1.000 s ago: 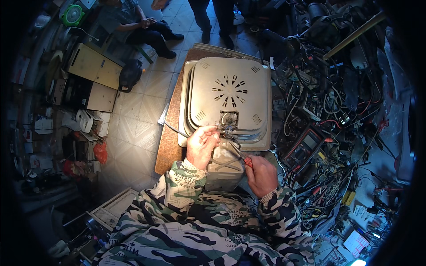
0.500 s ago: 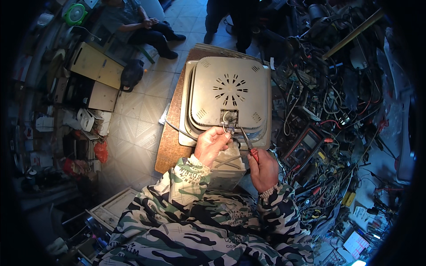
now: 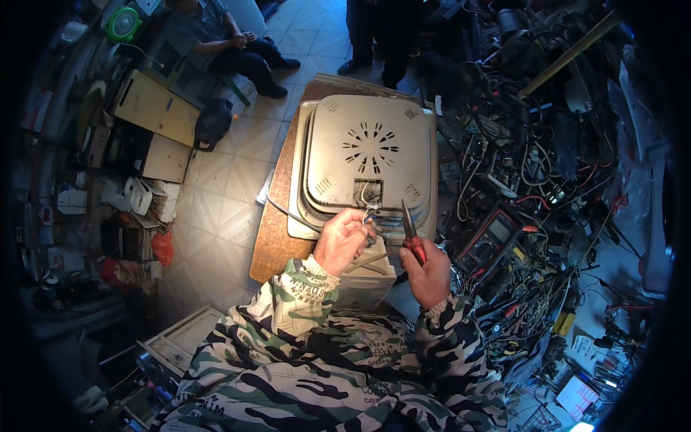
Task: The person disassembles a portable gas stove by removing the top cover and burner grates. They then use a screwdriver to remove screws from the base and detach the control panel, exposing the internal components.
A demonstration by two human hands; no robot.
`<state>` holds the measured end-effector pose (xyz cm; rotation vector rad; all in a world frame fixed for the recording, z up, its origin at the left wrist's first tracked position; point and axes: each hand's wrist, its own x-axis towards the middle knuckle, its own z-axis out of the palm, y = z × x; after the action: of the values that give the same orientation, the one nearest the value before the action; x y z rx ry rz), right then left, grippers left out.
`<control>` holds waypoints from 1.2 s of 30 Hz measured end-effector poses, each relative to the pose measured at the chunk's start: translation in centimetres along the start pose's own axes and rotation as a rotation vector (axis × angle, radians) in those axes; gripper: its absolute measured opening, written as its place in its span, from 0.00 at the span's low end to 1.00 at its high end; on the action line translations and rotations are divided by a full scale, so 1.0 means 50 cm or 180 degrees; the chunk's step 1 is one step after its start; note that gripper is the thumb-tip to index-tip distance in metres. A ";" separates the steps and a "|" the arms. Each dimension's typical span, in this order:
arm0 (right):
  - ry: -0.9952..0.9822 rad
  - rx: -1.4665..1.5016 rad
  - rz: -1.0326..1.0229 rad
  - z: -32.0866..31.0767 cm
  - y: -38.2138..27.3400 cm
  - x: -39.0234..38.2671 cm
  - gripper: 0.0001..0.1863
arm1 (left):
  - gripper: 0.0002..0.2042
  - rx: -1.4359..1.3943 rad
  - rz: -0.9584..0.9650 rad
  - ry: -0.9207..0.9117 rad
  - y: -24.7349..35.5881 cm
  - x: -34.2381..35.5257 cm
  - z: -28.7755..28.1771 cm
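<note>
A beige square appliance (image 3: 338, 137) lies with its vented underside up, a ring of slots at its middle. Wires come out of a small square opening (image 3: 373, 194) at its near edge. Between its fingertips my left hand (image 3: 338, 243) pinches these wires (image 3: 368, 214), just in front of the opening. My right hand (image 3: 430, 277) grips red-handled long-nose pliers (image 3: 413, 241) by the handles. Their dark tips point away from me, to the right of the wires and apart from them. My fingers hide part of the wire ends.
Beneath the appliance is a brown wooden board (image 3: 270, 252). A multimeter (image 3: 493, 236) lies at the right beside a heap of cables and tools (image 3: 533, 288). One person (image 3: 237, 43) sits at the far left; another (image 3: 374, 36) stands beyond the board. Shelves with clutter line the left.
The pliers have drawn back to the right, away from the wires, and their tips point more straight ahead. My left hand keeps its pinch. The standing person's legs have shifted slightly right.
</note>
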<state>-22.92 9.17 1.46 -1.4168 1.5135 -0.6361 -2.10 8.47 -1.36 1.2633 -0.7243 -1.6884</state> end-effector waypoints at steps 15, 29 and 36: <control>-0.0111 0.1480 0.0201 0.071 -0.035 0.110 0.09 | 0.12 -0.0479 0.0262 0.0265 -0.012 -0.012 0.007; -0.0173 0.2231 0.0513 0.082 0.005 0.126 0.15 | 0.12 -0.1008 -0.0176 0.0250 -0.013 -0.003 -0.015; -0.0073 0.1771 0.0158 0.099 0.037 0.116 0.12 | 0.09 -0.0938 0.0036 0.0814 -0.039 0.007 -0.007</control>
<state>-18.87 5.09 -3.85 -0.9526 1.2196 -0.9206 -2.37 9.05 -3.27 1.2307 -0.3165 -1.5226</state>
